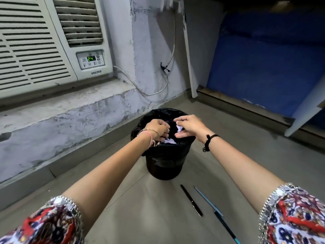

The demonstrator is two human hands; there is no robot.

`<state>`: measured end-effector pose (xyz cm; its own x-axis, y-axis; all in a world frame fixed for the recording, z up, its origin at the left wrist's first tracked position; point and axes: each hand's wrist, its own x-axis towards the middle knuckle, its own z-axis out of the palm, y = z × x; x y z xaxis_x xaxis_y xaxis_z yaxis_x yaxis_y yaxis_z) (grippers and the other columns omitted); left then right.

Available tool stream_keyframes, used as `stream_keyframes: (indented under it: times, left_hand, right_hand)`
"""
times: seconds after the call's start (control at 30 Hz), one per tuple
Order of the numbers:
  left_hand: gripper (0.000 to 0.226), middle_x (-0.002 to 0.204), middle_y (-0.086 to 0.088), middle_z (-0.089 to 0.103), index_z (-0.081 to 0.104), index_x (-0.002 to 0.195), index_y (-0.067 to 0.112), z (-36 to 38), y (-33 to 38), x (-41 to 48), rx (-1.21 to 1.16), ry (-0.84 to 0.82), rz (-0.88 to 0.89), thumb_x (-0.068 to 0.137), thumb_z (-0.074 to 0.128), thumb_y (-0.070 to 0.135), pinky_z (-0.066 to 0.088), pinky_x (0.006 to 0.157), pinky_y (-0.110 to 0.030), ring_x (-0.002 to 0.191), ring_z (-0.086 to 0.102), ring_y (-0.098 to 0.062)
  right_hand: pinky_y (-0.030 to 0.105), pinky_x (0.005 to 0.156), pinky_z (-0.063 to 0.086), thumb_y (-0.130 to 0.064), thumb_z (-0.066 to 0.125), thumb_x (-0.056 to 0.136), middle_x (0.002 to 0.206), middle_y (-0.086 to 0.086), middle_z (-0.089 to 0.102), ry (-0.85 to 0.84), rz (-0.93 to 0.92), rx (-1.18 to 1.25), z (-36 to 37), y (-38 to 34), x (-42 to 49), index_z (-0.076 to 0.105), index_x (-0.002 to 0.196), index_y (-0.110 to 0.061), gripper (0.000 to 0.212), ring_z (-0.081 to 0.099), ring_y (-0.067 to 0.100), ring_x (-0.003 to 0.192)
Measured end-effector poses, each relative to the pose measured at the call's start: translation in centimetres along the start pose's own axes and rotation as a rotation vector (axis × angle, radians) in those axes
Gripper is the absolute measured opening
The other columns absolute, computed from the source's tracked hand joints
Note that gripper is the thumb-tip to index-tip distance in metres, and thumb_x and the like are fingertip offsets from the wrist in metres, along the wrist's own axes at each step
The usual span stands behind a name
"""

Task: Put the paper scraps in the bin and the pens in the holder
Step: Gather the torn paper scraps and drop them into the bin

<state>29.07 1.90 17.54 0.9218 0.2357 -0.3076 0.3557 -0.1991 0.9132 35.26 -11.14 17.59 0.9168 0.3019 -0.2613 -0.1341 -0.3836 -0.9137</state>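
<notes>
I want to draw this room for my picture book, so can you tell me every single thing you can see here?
bin: one, black with a black liner, on the floor in the middle.
paper scraps: a few, white, inside the bin under the hands.
black pen: one, on the floor just in front of the bin.
blue pen: one, on the floor to the right of the black pen.
air conditioner: one, cream, on the ledge at left, display reading 24.
cable: one, white, hanging along the wall.
blue panel: one, at the back right.
left hand: over the bin, fingers curled, bangles on the wrist.
right hand: over the bin, black wrist thread.
</notes>
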Motion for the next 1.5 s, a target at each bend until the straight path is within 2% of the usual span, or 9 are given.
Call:
stream_keyframes:
  times: [0.2, 0.3, 0.4, 0.67, 0.8, 1.0, 1.1, 1.33, 1.5]
  left_hand:
    - [0.024, 0.08, -0.004, 0.059, 0.055, 0.074, 0.017, -0.7, -0.2, -4.3, 0.001, 0.006, 0.05, 0.088, 0.047, -0.001, 0.049, 0.063, -0.024, 0.067, 0.059, -0.011]
    - [0.02, 0.084, -0.004, 0.062, 0.057, 0.076, 0.019, -1.1, -0.5, -6.4, 0.011, -0.008, 0.071, 0.088, 0.051, 0.003, 0.051, 0.068, -0.025, 0.074, 0.062, -0.014]
    - [0.021, 0.085, -0.004, 0.063, 0.058, 0.076, 0.019, -1.2, -1.5, -8.7, 0.011, 0.001, 0.107, 0.087, 0.052, 0.003, 0.051, 0.067, -0.023, 0.073, 0.062, -0.012]
    - [0.022, 0.08, -0.004, 0.065, 0.058, 0.078, 0.018, 1.9, -11.3, -13.7, 0.092, -0.114, 0.068, 0.087, 0.05, 0.0, 0.05, 0.06, -0.018, 0.069, 0.062, -0.01]
    - [0.018, 0.09, -0.008, 0.064, 0.062, 0.102, 0.01, 3.7, -18.7, -15.5, 0.398, -0.236, 0.037, 0.087, 0.055, 0.005, 0.052, 0.069, -0.027, 0.079, 0.062, -0.019]
    - [0.072, 0.13, -0.01, 0.048, 0.043, 0.135, 0.016, 5.9, -29.3, -18.6, 0.93, -0.422, 0.089, 0.073, 0.072, 0.041, 0.046, 0.093, -0.032, 0.113, 0.056, -0.028]
    - [0.085, 0.132, -0.005, 0.041, 0.039, 0.136, 0.021, 7.0, -32.1, -20.3, 0.984, -0.422, 0.151, 0.064, 0.078, 0.043, 0.047, 0.084, -0.03, 0.118, 0.05, -0.024]
    - [0.089, 0.127, -0.003, 0.041, 0.041, 0.129, 0.018, 8.2, -33.4, -22.5, 1.039, -0.461, 0.272, 0.055, 0.082, 0.045, 0.037, 0.066, -0.025, 0.105, 0.056, -0.025]
    - [0.08, 0.119, -0.007, 0.045, 0.046, 0.122, 0.013, 9.2, -34.0, -23.7, 1.003, -0.433, 0.308, 0.057, 0.08, 0.044, 0.033, 0.061, -0.026, 0.081, 0.053, -0.027]
  right_hand:
    - [0.033, 0.076, 0.058, 0.007, 0.034, 0.095, 0.139, 0.021, 0.046, -0.006, -0.041, 0.113, -0.2, -1.2, -4.2, 0.05, 0.135, -0.01, 0.046, 0.066, 0.041, 0.102]
    - [0.029, 0.086, 0.052, 0.008, 0.039, 0.093, 0.099, 0.015, 0.059, 0.021, -0.07, 0.131, -0.3, -0.7, -5.9, 0.055, 0.13, -0.004, 0.042, 0.062, 0.019, 0.083]
    - [0.023, 0.074, 0.059, 0.006, 0.047, 0.092, 0.073, 0.007, 0.057, -0.013, -0.105, 0.105, 0.0, 0.6, -8.6, 0.06, 0.118, 0.009, 0.029, 0.058, 0.011, 0.064]
    - [0.015, 0.062, 0.057, 0.004, 0.058, 0.089, 0.075, 0.008, 0.06, -0.208, -0.07, -0.014, 4.1, 11.7, -15.5, 0.065, 0.103, 0.01, 0.017, 0.058, 0.015, 0.065]
    - [0.016, 0.063, 0.055, -0.004, 0.061, 0.089, 0.085, 0.015, 0.067, -0.292, -0.031, -0.231, 6.5, 18.6, -18.4, 0.067, 0.105, 0.002, 0.018, 0.06, 0.012, 0.063]
    - [0.015, 0.08, 0.038, -0.012, 0.059, 0.088, 0.114, 0.014, 0.064, -0.443, -0.222, -0.721, 8.7, 27.1, -22.0, 0.064, 0.117, -0.008, 0.03, 0.063, 0.023, 0.098]
    - [0.021, 0.09, 0.038, -0.016, 0.058, 0.09, 0.117, 0.014, 0.057, -0.516, -0.232, -0.748, 9.2, 29.6, -23.4, 0.057, 0.127, -0.008, 0.037, 0.057, 0.025, 0.109]
    - [0.035, 0.082, 0.047, -0.056, 0.075, 0.067, 0.111, 0.0, 0.042, -0.669, -0.3, -0.826, 7.0, 32.7, -28.3, 0.045, 0.123, -0.02, 0.073, 0.049, 0.017, 0.096]
    - [0.032, 0.074, 0.046, -0.048, 0.08, 0.064, 0.115, -0.003, 0.037, -0.669, -0.339, -0.848, 6.1, 34.6, -31.3, 0.039, 0.124, -0.024, 0.076, 0.048, 0.017, 0.091]
